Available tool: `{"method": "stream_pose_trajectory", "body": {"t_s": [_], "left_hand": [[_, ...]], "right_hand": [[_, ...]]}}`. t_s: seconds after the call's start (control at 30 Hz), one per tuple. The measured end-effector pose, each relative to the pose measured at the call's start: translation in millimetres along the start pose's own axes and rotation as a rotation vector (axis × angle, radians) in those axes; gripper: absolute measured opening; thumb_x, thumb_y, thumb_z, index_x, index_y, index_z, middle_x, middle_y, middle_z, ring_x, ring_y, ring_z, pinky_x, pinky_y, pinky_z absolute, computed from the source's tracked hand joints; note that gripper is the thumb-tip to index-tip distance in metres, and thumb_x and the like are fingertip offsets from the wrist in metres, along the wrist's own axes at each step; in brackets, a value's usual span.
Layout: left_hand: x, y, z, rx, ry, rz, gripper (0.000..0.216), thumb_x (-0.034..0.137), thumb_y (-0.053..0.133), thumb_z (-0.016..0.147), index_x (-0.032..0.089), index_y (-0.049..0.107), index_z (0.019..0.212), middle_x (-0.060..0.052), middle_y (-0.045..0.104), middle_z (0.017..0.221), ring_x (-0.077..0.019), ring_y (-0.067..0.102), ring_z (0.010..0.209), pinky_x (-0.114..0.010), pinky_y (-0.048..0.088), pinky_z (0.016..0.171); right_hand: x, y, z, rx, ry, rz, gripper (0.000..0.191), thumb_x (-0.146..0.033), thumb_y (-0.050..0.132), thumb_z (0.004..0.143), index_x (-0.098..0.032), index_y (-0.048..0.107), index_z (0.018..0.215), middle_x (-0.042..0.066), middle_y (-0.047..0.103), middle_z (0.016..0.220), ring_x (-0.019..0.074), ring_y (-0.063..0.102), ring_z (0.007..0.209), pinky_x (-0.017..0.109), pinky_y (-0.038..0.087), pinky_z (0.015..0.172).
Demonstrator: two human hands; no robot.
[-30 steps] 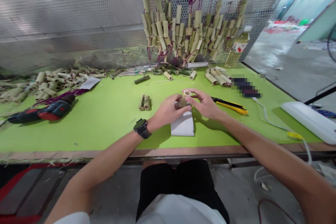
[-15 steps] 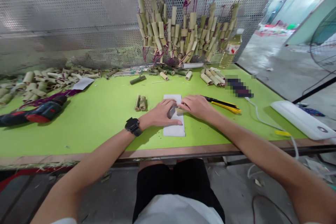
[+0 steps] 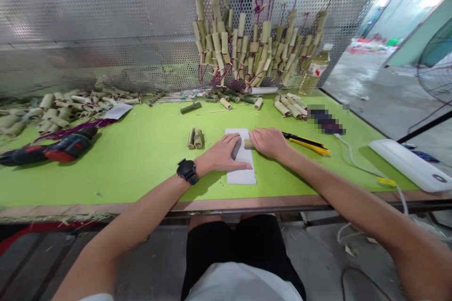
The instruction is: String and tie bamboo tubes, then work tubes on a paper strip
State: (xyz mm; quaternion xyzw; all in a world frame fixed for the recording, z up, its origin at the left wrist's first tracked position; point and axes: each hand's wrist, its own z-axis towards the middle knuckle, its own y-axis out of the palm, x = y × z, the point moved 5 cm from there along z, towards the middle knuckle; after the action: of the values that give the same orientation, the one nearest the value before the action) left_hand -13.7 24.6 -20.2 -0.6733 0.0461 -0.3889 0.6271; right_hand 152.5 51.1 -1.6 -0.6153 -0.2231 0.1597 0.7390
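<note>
A white paper-like strip (image 3: 241,178) lies flat on the green tabletop in front of me. My left hand (image 3: 223,153) rests over its left side, thumb and fingers spread apart, pressing on it. My right hand (image 3: 269,142) is closed around a short piece of bamboo (image 3: 248,144) at the strip's right edge. Only the left end of that piece shows; the fingers cover the rest. To the left of my left hand, two short bamboo pieces (image 3: 195,138) lie side by side. Just right of my right hand is a yellow and black utility knife (image 3: 310,145).
A cordless drill (image 3: 72,145) lies at left, before a heap of bamboo pieces (image 3: 58,110). Bamboo bundles on purple cord (image 3: 243,47) hang on the perforated metal wall. A bottle of yellowish liquid (image 3: 314,73), a cabled phone-like device (image 3: 325,120) and a white lamp base (image 3: 409,164) stand right.
My right fingers have drawn back slightly to the right, and the bamboo piece sits a little farther from me on the strip. My left hand stays put. The whole view has shifted slightly.
</note>
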Motion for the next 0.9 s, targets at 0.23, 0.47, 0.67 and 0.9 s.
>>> {"method": "stream_pose_trajectory", "body": {"t_s": [0.23,0.47,0.67,0.9], "left_hand": [[5.8,-4.2,-0.5,-0.042,0.002,0.035,0.114,0.091,0.065,0.08,0.008,0.046,0.157,-0.025,0.042,0.168,-0.0414,0.039,0.156,-0.05,0.032,0.13],[-6.0,-5.9,7.2,-0.023,-0.052,0.061,0.118,0.093,0.062,0.079,0.008,0.043,0.159,-0.025,0.041,0.169,-0.0402,0.039,0.156,-0.051,0.032,0.13],[-11.2,-6.2,8.5,-0.008,-0.065,0.063,0.119,0.092,0.063,0.079,0.007,0.043,0.159,-0.024,0.043,0.167,-0.041,0.04,0.155,-0.051,0.032,0.13],[-6.4,-8.1,2.4,-0.018,-0.06,0.049,0.114,0.092,0.062,0.08,0.011,0.044,0.159,-0.023,0.042,0.169,-0.0419,0.039,0.155,-0.053,0.035,0.127]], "right_hand": [[-4.4,0.6,-10.9,0.019,-0.122,-0.042,0.052,-0.033,0.027,0.115,-0.012,0.074,0.103,0.017,0.08,0.098,0.0253,0.07,0.082,0.034,0.031,0.066],[-1.2,2.0,21.2,-0.042,-0.052,-0.087,0.057,-0.034,0.023,0.116,-0.011,0.074,0.106,0.018,0.08,0.101,0.0265,0.072,0.085,0.033,0.029,0.063],[3.8,3.9,36.0,-0.004,-0.059,-0.101,0.054,-0.029,0.025,0.115,-0.009,0.075,0.109,0.02,0.08,0.105,0.0273,0.072,0.09,0.033,0.034,0.066],[-8.2,-2.6,17.7,0.022,-0.1,0.005,0.054,-0.034,0.028,0.113,-0.012,0.076,0.104,0.016,0.08,0.095,0.0234,0.069,0.076,0.032,0.032,0.063]]}}
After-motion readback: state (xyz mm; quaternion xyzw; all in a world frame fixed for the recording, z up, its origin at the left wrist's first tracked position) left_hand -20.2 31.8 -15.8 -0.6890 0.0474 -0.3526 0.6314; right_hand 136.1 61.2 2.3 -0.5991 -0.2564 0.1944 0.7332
